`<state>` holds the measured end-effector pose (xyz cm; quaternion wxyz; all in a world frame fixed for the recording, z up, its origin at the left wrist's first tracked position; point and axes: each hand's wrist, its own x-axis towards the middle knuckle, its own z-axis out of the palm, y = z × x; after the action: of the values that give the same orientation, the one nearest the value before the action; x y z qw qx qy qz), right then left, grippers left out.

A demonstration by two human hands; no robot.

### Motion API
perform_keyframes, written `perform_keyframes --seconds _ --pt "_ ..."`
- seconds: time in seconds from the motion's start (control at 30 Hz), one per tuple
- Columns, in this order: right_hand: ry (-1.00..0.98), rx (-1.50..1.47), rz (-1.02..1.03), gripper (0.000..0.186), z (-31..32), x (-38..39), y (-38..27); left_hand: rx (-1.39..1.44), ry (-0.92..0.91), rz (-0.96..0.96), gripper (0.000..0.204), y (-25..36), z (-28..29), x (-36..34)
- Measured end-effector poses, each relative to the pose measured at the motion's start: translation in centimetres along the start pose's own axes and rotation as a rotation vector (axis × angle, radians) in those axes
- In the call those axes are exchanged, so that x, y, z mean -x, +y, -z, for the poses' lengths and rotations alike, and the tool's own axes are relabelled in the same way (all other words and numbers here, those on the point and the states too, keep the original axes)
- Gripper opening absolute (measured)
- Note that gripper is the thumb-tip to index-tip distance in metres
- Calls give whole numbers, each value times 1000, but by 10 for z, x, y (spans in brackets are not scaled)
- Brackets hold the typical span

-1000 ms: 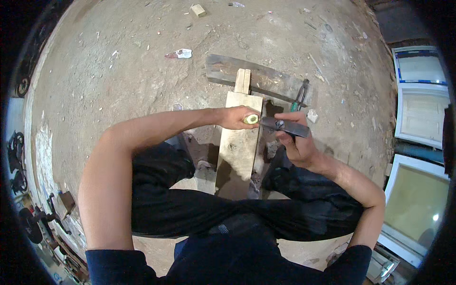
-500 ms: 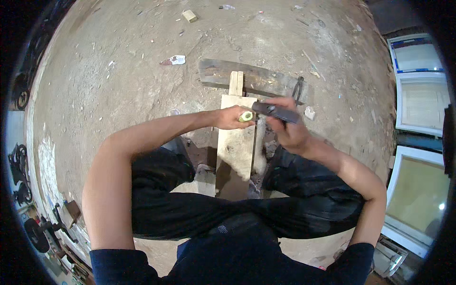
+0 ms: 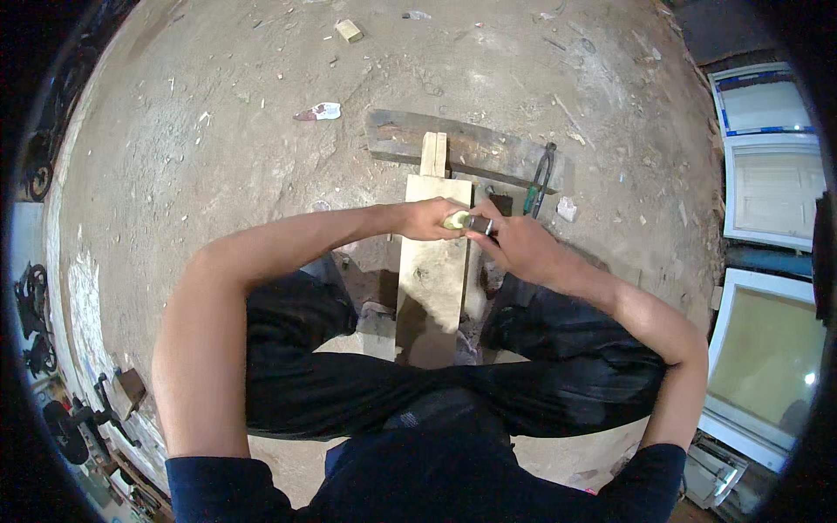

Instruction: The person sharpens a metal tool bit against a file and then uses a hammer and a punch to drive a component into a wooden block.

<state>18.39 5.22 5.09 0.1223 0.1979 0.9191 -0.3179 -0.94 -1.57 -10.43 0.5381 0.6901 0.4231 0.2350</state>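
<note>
My left hand (image 3: pixel 427 218) is closed around a yellow-green tool handle (image 3: pixel 454 220), held upright over the light wooden board (image 3: pixel 433 270). Only the handle's round top shows; its lower end is hidden beneath the fist. My right hand (image 3: pixel 521 244) grips a hammer (image 3: pixel 479 225), its dark head right beside the handle's top. Whether the two touch, I cannot tell. The board lies lengthwise between my legs, with a narrower wooden piece (image 3: pixel 433 154) sticking out at its far end.
A weathered grey plank (image 3: pixel 462 141) lies crosswise beyond the board. Pincers with green grips (image 3: pixel 540 180) rest at its right end. Farther off are a small wood block (image 3: pixel 349 31) and a torn wrapper (image 3: pixel 318 112). White-framed window panels (image 3: pixel 767 357) stand along the right.
The hammer has swung down and turned, coming from above to the handle's top. My left hand has stayed nearly in place. The pincers, partly covered before, now show more fully.
</note>
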Motion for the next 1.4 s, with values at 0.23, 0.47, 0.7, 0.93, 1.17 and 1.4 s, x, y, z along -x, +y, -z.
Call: perform_keyframes --seconds 0.23,0.47,0.7,0.93,1.17,1.4 --pt "-212 -137 427 48 -12 29 8 -258 -87 -220 37 20 -18 -4" --pt "-654 154 513 43 -32 41 -32 -553 -302 -524 30 -5 -59 19" --pt "-625 104 513 60 -67 52 -11 -620 -252 -503 27 -4 -62 23" --pt "-581 -73 702 76 -78 58 -13 -628 -305 -477 30 -4 -62 15" --pt "-428 -94 380 75 -86 49 6 -617 -300 -475 30 -4 -62 17" --pt "-449 -89 411 82 -79 46 -7 -609 -288 -473 31 -6 -61 19"
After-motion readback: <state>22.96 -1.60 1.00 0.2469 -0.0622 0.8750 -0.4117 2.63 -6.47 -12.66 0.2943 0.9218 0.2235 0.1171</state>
